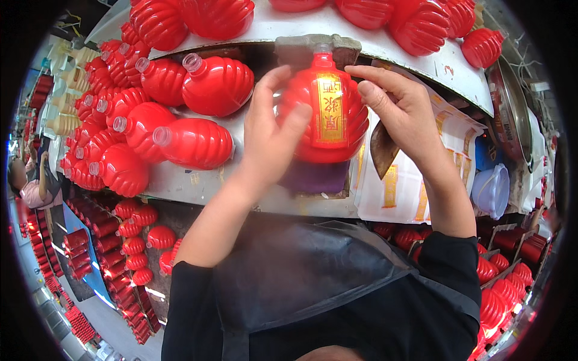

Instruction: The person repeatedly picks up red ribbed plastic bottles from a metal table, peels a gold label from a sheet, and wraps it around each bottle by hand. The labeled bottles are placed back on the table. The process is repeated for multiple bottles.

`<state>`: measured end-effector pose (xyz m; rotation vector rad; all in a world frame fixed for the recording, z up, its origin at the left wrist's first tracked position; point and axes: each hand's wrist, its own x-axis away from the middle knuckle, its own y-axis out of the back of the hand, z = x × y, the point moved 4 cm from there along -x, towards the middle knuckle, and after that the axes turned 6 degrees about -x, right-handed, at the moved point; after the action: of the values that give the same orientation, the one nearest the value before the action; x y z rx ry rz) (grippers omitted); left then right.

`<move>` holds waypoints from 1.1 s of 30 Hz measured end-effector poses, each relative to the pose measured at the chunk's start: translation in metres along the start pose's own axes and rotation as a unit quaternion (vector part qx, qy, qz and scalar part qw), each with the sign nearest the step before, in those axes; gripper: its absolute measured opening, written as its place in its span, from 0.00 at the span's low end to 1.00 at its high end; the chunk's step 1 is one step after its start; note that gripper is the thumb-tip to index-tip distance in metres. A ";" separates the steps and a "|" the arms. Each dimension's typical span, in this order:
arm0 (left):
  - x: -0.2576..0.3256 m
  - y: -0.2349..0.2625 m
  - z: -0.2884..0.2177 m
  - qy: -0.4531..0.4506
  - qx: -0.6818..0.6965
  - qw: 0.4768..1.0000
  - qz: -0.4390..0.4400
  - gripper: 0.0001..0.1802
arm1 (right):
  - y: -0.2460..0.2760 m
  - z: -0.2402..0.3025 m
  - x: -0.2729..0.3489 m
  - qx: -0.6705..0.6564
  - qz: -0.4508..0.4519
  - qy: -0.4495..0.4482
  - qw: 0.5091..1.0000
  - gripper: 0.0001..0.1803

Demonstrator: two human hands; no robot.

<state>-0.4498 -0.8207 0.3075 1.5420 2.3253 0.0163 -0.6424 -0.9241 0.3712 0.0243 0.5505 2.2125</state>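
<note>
A glossy red ribbed bottle (295,135) with a clear neck and a gold label (329,111) with red writing lies in front of me, neck pointing away. My left hand (271,129) curves beside the bottle's left side, thumb and fingers apart, slightly blurred; its thumb overlaps the bottle's edge. On the other side, my right hand (403,111) has its index finger and thumb at the bottle's shoulder. A flat brown pointed blade (384,153) sticks out under its palm, apparently held by the curled fingers, which are mostly hidden.
Many red bottles (198,143) lie packed at the left, and more (419,27) stand on the white raised shelf (265,30). A sheet of gold labels (400,186) lies right of the bottle. A pale bucket (490,191) sits farther right. A purple pad (325,177) is beneath the bottle.
</note>
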 end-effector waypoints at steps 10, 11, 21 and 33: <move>0.000 -0.006 -0.003 -0.016 -0.077 0.996 0.042 0.48 | -0.001 0.004 -0.002 0.074 0.013 0.038 0.996 0.19; 0.002 -0.007 -0.005 -0.026 -0.114 0.992 0.044 0.50 | -0.002 0.003 -0.005 0.075 0.021 0.029 0.997 0.20; -0.034 -0.002 -0.021 -0.072 -0.218 0.972 0.050 0.27 | -0.007 -0.003 -0.023 0.131 0.016 0.010 0.991 0.20; -0.047 -0.002 -0.040 -0.089 -0.206 0.968 0.112 0.20 | -0.014 -0.003 -0.016 0.139 -0.068 0.158 0.975 0.10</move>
<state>-0.4469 -0.8563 0.3583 1.5069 1.8527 0.3774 -0.6225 -0.9296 0.3662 -0.2163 1.0047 2.0008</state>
